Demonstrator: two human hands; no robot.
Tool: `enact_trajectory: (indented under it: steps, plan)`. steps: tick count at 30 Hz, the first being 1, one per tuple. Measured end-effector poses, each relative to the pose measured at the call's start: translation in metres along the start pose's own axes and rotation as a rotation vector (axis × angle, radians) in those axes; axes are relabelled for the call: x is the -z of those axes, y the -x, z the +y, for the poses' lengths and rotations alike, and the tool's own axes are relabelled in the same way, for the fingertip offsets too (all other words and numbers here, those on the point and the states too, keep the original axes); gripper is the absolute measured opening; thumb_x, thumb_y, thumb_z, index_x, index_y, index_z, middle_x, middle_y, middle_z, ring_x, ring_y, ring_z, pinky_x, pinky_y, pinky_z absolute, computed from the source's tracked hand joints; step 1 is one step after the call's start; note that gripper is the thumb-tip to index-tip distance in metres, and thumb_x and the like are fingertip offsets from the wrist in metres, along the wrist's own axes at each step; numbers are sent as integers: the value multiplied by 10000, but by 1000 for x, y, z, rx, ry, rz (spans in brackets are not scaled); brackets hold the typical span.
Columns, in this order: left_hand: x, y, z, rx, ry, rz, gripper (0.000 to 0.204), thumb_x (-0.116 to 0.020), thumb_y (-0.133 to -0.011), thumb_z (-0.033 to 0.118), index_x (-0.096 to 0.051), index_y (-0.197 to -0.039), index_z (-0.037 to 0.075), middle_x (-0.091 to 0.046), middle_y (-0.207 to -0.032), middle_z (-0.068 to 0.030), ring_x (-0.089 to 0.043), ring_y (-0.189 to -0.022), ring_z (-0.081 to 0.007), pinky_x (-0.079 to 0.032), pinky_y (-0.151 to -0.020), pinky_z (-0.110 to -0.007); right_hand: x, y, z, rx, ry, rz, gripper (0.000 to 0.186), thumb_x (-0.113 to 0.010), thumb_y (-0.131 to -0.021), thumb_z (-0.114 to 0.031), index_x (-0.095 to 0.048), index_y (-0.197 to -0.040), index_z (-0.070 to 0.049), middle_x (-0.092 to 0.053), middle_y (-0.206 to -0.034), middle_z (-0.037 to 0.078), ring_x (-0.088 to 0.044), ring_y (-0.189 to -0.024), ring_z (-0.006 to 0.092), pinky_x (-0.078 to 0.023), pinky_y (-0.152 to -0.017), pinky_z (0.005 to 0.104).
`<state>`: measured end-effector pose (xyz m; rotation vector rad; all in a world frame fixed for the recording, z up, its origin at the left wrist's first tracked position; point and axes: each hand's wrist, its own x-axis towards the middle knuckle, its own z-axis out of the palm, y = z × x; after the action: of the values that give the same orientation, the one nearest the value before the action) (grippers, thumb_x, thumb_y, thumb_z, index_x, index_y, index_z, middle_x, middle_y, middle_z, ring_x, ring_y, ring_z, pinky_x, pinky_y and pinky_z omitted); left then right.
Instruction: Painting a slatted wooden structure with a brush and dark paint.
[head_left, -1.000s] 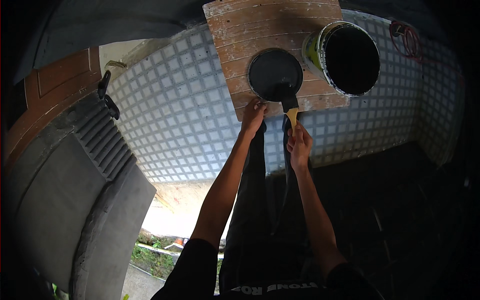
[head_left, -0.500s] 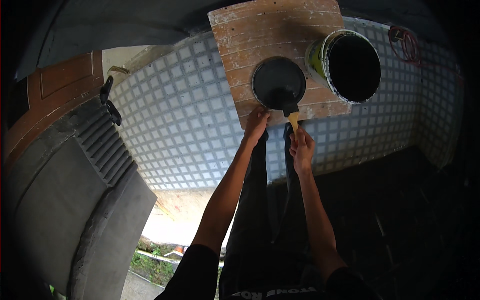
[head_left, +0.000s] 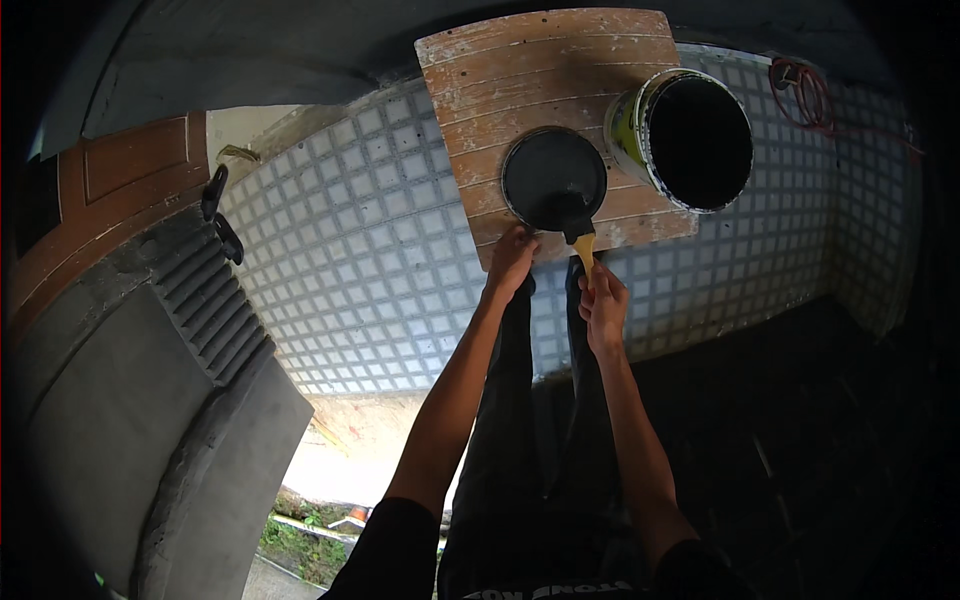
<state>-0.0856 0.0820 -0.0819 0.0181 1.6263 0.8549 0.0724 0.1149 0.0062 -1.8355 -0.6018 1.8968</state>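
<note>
Square-patterned floor runs beneath a scuffed plank board. The shirt bears pale lettering. A white-rimmed bucket stands at the board's right edge, a round tub near its front. Left hand: fingers bent at its rim, grip unclear; right hand: closed round the brush, bristles over the tub.

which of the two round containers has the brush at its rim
The smaller dark container, left of the big bucket; the brush overlaps its near rim, apart from the bucket.
</note>
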Motion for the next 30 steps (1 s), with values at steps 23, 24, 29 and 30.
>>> enact_trajectory:
  steps: [23, 24, 29, 30]
  plan:
    - [174, 121, -191, -100, -630, 187, 274, -676, -879, 167, -666, -1118, 33, -727, -1050, -141, -696, -1046, -260, -548, -895, -369, 5, 6, 39, 775, 813, 10, 468, -645, -878, -62, -568, -1339, -33, -565, -914, 199, -580, -811, 377, -479, -720, 449]
    - [183, 125, -202, -81, -641, 168, 275, -677, -877, 166, -666, -1118, 34, -729, -1046, -141, -698, -1039, -258, -548, -894, -366, 5, 4, 36, 823, 844, 22, 449, -623, -881, -50, -572, -1327, -33, -567, -919, 211, -578, -822, 403, -476, -722, 465]
    - [184, 116, -210, 20, -705, 133, 305, -691, -874, 208, -672, -1123, 33, -736, -1027, -144, -702, -1036, -263, -544, -892, -364, 8, -16, 29, 976, 896, 39, 482, -589, -887, -38, -519, -1363, -11, -564, -914, 211, -575, -793, 380, -468, -697, 466]
    - [177, 113, -206, 23, -689, 133, 311, -695, -874, 215, -673, -1126, 34, -734, -1034, -146, -701, -1039, -265, -543, -894, -363, 11, -18, 28, 979, 900, 50, 482, -589, -887, -38, -519, -1363, -11, -564, -914, 211, -575, -793, 380, -468, -697, 466]
